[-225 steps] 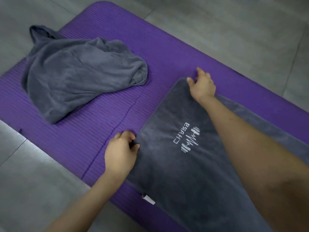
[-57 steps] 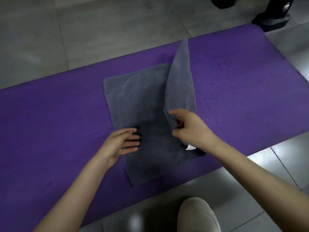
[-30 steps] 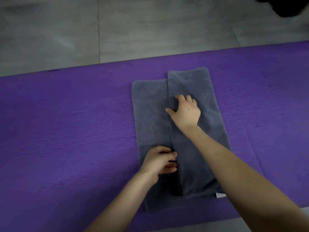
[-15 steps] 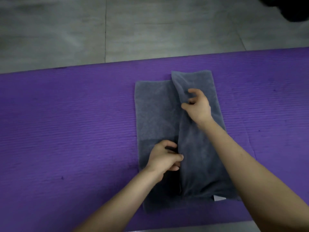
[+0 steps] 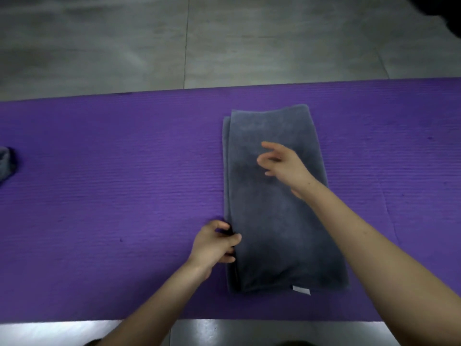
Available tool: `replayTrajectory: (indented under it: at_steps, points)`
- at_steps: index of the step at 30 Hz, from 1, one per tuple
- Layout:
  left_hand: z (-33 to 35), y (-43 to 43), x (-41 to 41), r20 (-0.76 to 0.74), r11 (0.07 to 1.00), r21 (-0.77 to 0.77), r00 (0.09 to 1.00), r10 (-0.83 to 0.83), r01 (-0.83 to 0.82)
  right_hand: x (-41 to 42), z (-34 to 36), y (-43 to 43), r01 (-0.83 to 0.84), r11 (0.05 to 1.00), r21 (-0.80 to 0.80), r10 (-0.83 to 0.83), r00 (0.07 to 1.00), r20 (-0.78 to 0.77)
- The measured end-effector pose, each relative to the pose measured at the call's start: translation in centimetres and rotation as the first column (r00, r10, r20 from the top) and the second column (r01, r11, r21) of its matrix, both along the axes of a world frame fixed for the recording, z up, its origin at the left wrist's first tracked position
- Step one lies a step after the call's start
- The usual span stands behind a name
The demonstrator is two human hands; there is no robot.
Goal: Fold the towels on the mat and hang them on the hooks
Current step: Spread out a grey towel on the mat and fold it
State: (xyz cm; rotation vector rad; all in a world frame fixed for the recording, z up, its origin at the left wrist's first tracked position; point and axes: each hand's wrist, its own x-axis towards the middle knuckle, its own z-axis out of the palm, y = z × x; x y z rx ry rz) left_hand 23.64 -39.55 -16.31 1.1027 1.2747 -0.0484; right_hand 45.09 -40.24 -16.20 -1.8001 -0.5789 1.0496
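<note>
Left hand (image 5: 214, 242) pinched the left edge of the folded towel (image 5: 279, 233); right hand (image 5: 285, 166), fingers spread, holding nothing, was over its far half. Towel lay on the mat (image 5: 99, 196).

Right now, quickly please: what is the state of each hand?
Left hand: pinches the left edge of the folded towel.
Right hand: open, fingers spread over the towel, holding nothing.

- Purple mat (image 5: 124, 196): ribbed, flat.
- Grey towel (image 5: 274, 216): folded to long narrow strip, flat on mat, R of ctr; white tag (image 5: 301, 290) at near corner.
- 2nd towel (image 5: 6, 163): bit showing, far L.
</note>
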Motion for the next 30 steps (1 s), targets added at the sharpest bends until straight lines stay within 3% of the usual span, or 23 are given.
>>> replayTrajectory:
  at_steps: [2, 4, 7, 9, 12, 14, 17, 19, 21, 23, 25, 26, 28, 30]
  points:
    - [-0.5, -0.2, -0.1, -0.023, 0.997, 0.054, 0.999, -0.048, 0.05, 1.0, -0.2, -1.9, 0.102, 0.994, 0.023, -0.104, 0.993, 0.054]
    - [-1.0, -0.5, -0.4, -0.057, 0.989, 0.118, 0.995, -0.081, 0.087, 2.2, -0.7, -4.4, 0.188, 0.982, 0.014, -0.185, 0.944, 0.273]
    - [-1.6, -0.9, -1.2, -0.131, 0.964, 0.237, 0.987, -0.094, 0.124, 3.2, -1.4, -9.1, 0.292, 0.938, -0.186, -0.104, 0.75, 0.653]
    - [-1.7, -1.2, -1.8, -0.255, 0.901, 0.357, 0.954, -0.158, 0.245, 2.9, -1.4, -11.9, 0.355, 0.887, -0.296, -0.024, 0.674, 0.738]
    - [-1.3, -2.3, -2.4, -0.468, 0.78, 0.438, 0.854, -0.228, 0.448, 1.6, -1.4, -14.1, 0.333, 0.828, -0.452, 0.001, 0.804, 0.594]
    - [-1.1, -3.4, -2.4, -0.477, 0.764, 0.42, 0.835, -0.274, 0.49, 0.5, -1.5, -14.9, 0.279, 0.824, -0.492, 0.018, 0.857, 0.516]
    - [-0.8, -3.9, -2.1, -0.435, 0.801, 0.335, 0.835, -0.335, 0.496, -1.0, -1.2, -15.4, 0.283, 0.824, -0.491, 0.015, 0.856, 0.517]
    - [-0.1, -2.1, -2.3, -0.44, 0.776, 0.265, 0.788, -0.431, 0.572, -1.9, -0.8, -15.6, 0.269, 0.807, -0.525, 0.042, 0.862, 0.506]
    - [1.1, 2.0, -3.0, -0.473, 0.718, 0.161, 0.692, -0.546, 0.677, -3.3, -0.2, -15.8, 0.126, 0.808, -0.576, 0.118, 0.923, 0.367]
    - [2.3, 7.4, -3.8, -0.608, 0.607, 0.083, 0.523, -0.597, 0.79, -5.7, 0.4, -15.6, -0.184, 0.79, -0.584, 0.298, 0.949, 0.105]
    - [3.3, 12.4, -4.6, -0.842, 0.459, 0.155, 0.36, -0.402, 0.875, -7.5, 1.2, -14.9, -0.417, 0.739, -0.529, 0.471, 0.882, -0.037]
    - [3.6, 14.4, -5.1, -0.913, 0.371, 0.246, 0.343, -0.222, 0.895, -7.9, 1.4, -14.4, -0.447, 0.731, -0.515, 0.515, 0.857, -0.012]
    - [3.8, 16.5, -5.4, -0.91, 0.23, 0.41, 0.413, 0.037, 0.883, -7.4, 1.1, -13.6, -0.351, 0.785, -0.51, 0.487, 0.859, 0.158]
    - [3.3, 16.3, -5.0, -0.853, 0.167, 0.52, 0.517, 0.066, 0.838, -5.8, 0.4, -12.8, -0.112, 0.865, -0.489, 0.33, 0.862, 0.386]
